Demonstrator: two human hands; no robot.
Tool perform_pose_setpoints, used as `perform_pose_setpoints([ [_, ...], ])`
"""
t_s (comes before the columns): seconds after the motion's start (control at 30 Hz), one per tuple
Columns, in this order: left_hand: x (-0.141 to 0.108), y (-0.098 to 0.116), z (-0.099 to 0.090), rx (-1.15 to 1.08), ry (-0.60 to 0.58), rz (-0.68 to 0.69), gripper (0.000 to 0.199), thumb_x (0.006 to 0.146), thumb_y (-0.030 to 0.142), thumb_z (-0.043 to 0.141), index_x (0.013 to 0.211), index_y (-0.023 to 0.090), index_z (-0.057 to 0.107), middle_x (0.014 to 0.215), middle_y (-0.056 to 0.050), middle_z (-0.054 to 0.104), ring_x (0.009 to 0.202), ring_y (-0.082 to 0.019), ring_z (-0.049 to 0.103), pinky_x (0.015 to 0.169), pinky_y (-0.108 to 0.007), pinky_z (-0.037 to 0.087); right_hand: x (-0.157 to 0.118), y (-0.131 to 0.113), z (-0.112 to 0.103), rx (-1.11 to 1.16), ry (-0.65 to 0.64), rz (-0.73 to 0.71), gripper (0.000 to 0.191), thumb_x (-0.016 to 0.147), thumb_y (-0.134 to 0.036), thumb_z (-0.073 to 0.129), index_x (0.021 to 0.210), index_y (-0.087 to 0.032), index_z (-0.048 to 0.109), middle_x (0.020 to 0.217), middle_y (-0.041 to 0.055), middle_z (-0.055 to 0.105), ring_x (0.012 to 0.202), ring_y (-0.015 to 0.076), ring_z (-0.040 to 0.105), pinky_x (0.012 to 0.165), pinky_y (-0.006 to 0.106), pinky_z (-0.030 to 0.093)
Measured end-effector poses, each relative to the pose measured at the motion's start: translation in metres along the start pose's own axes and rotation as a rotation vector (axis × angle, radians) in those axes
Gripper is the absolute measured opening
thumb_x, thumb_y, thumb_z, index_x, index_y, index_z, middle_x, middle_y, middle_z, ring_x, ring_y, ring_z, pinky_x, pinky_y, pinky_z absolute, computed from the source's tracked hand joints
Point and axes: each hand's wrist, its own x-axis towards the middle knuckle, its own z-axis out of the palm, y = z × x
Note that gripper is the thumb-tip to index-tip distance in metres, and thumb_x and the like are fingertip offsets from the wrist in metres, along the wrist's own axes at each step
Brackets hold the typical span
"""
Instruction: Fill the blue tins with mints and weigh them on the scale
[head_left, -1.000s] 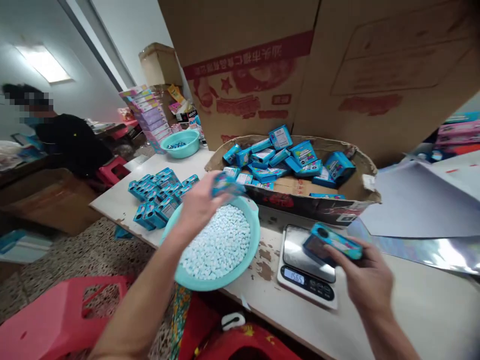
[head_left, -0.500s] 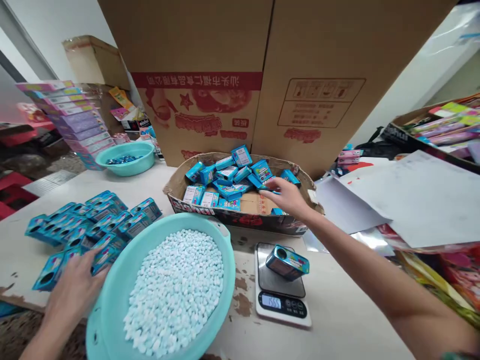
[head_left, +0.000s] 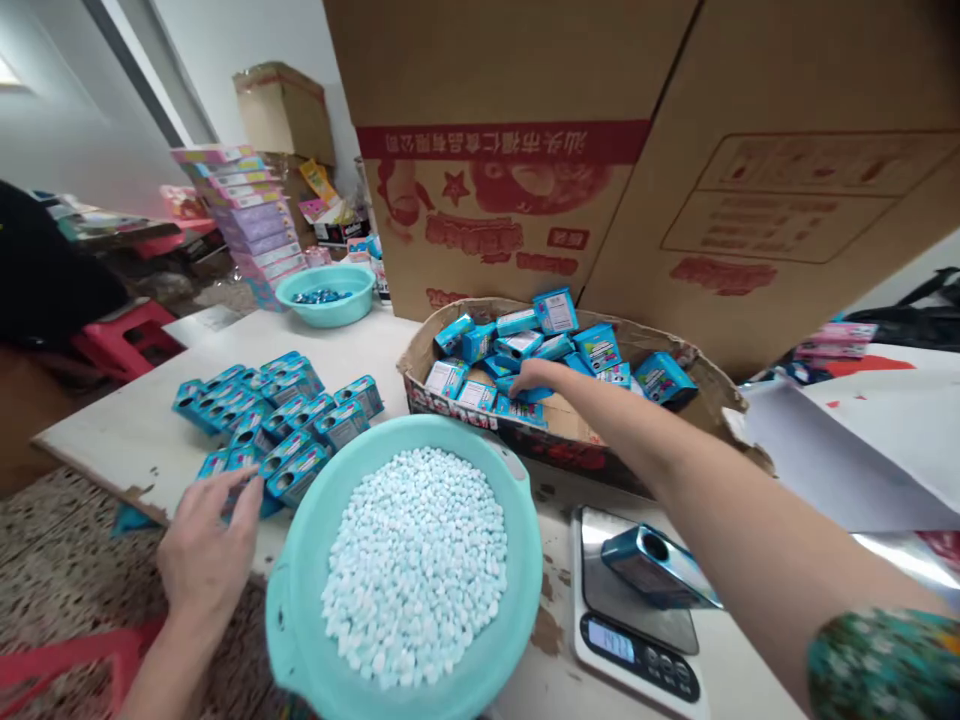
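My right hand (head_left: 538, 378) reaches into the low cardboard tray (head_left: 592, 450), down among loose blue printed boxes (head_left: 517, 345). Its fingertips are hidden, so whether it grips one is unclear. At the left, my left hand (head_left: 210, 530) has thumb and fingers apart at the near edge of a group of blue boxes (head_left: 289, 415) standing with round holes upward. Between the hands sits a turquoise basin (head_left: 529, 540) of small pale-blue pellets (head_left: 420, 560). One blue box (head_left: 656, 560) lies on a digital scale (head_left: 637, 660), partly behind my right forearm.
A big cardboard carton (head_left: 495, 80) stands behind the tray. A smaller turquoise bowl (head_left: 330, 310) holds dark blue pieces, near a stack of pink and purple boxes (head_left: 255, 225). White sheets (head_left: 885, 430) lie at the right. A red stool (head_left: 127, 345) stands beyond the table's left edge.
The view has swung left. My right hand has moved leftward within the tray, over the boxes there. My left hand has drawn back slightly toward the near edge of the group.
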Motion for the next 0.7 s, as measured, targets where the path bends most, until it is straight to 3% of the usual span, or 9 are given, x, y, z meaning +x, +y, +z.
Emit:
perform_pose_setpoints([
  [0.03, -0.001, 0.012, -0.003, -0.026, -0.014, 0.028, 0.017, 0.086, 0.042, 0.054, 0.095, 0.031, 0.064, 0.098, -0.001, 0.065, 0.087, -0.024, 0.063, 0.086, -0.04, 0.049, 0.0, 0.001, -0.007, 0.022, -0.041, 0.024, 0.041, 0.064, -0.039, 0.082, 0.091, -0.01, 0.069, 0.091, 0.0124, 0.068, 0.089, 0.0281, 0.063, 0.078, 0.04, 0.05],
  [0.07, -0.004, 0.024, -0.004, -0.047, -0.098, 0.075, 0.021, 0.088, 0.042, 0.051, 0.097, 0.029, 0.064, 0.1, -0.002, 0.066, 0.09, -0.024, 0.063, 0.087, -0.038, 0.048, -0.001, 0.002, -0.015, 0.041, -0.089, 0.051, 0.043, 0.06, -0.038, 0.083, 0.091, -0.01, 0.07, 0.091, 0.0131, 0.068, 0.088, 0.0297, 0.064, 0.076, 0.042, 0.051],
  [0.17, -0.019, 0.054, 0.002, 0.078, -0.602, 0.209, 0.035, 0.09, 0.044, 0.044, 0.108, 0.022, 0.064, 0.103, -0.01, 0.068, 0.1, -0.027, 0.062, 0.089, -0.038, 0.046, -0.022, -0.001, -0.047, 0.135, -0.183, 0.041, 0.05, 0.063, -0.041, 0.078, 0.105, -0.015, 0.068, 0.099, 0.0117, 0.069, 0.088, 0.0279, 0.064, 0.072, 0.041, 0.053],
  [0.23, -0.033, 0.068, 0.009, 0.282, -0.856, 0.246, 0.045, 0.088, 0.049, 0.044, 0.109, 0.015, 0.065, 0.098, -0.016, 0.068, 0.099, -0.034, 0.061, 0.088, -0.045, 0.045, -0.056, -0.006, -0.066, 0.372, -0.187, -0.113, 0.059, 0.063, -0.041, 0.076, 0.118, -0.021, 0.063, 0.11, 0.0091, 0.067, 0.096, 0.0259, 0.064, 0.077, 0.038, 0.053],
  [0.3, -0.048, 0.076, 0.014, 0.394, -0.969, 0.264, 0.054, 0.086, 0.055, 0.043, 0.104, 0.01, 0.068, 0.092, -0.021, 0.067, 0.098, -0.039, 0.059, 0.087, -0.05, 0.043, -0.102, -0.012, -0.075, 0.674, -0.187, -0.321, 0.073, 0.058, -0.039, 0.078, 0.127, -0.024, 0.056, 0.12, 0.008, 0.064, 0.105, 0.0271, 0.062, 0.084, 0.038, 0.052],
  [0.37, -0.06, 0.082, 0.018, 0.412, -1.014, 0.254, 0.063, 0.083, 0.06, 0.042, 0.104, 0.007, 0.068, 0.096, -0.025, 0.066, 0.101, -0.043, 0.056, 0.085, -0.052, 0.042, -0.152, -0.014, -0.069, 0.843, -0.19, -0.415, 0.085, 0.053, -0.04, 0.081, 0.131, -0.027, 0.052, 0.123, 0.0069, 0.062, 0.11, 0.0292, 0.06, 0.088, 0.04, 0.051],
  [0.5, -0.077, 0.095, 0.021, 0.377, -1.095, 0.136, 0.082, 0.078, 0.07, 0.039, 0.127, 0.006, 0.056, 0.119, -0.027, 0.058, 0.113, -0.048, 0.049, 0.089, -0.055, 0.04, -0.225, -0.004, -0.028, 1.157, -0.146, -0.354, 0.083, 0.051, -0.045, 0.08, 0.127, -0.025, 0.054, 0.118, 0.0086, 0.065, 0.108, 0.0319, 0.062, 0.087, 0.044, 0.051],
  [0.6, -0.087, 0.114, 0.021, 0.303, -1.234, 0.094, 0.095, 0.071, 0.077, 0.042, 0.136, 0.009, 0.047, 0.131, -0.028, 0.049, 0.114, -0.048, 0.05, 0.092, -0.055, 0.038, -0.247, 0.005, 0.002, 1.362, -0.152, -0.255, 0.064, 0.057, -0.042, 0.075, 0.117, -0.024, 0.059, 0.11, 0.0088, 0.068, 0.104, 0.0323, 0.063, 0.086, 0.047, 0.051],
  [0.7, -0.098, 0.138, 0.027, 0.262, -1.315, 0.107, 0.089, 0.068, 0.068, 0.052, 0.137, 0.012, 0.044, 0.131, -0.026, 0.048, 0.108, -0.043, 0.056, 0.089, -0.05, 0.043, -0.248, 0.012, 0.015, 1.457, -0.19, -0.161, 0.053, 0.063, -0.047, 0.066, 0.111, -0.022, 0.063, 0.101, 0.0083, 0.071, 0.102, 0.0327, 0.064, 0.084, 0.048, 0.052],
])
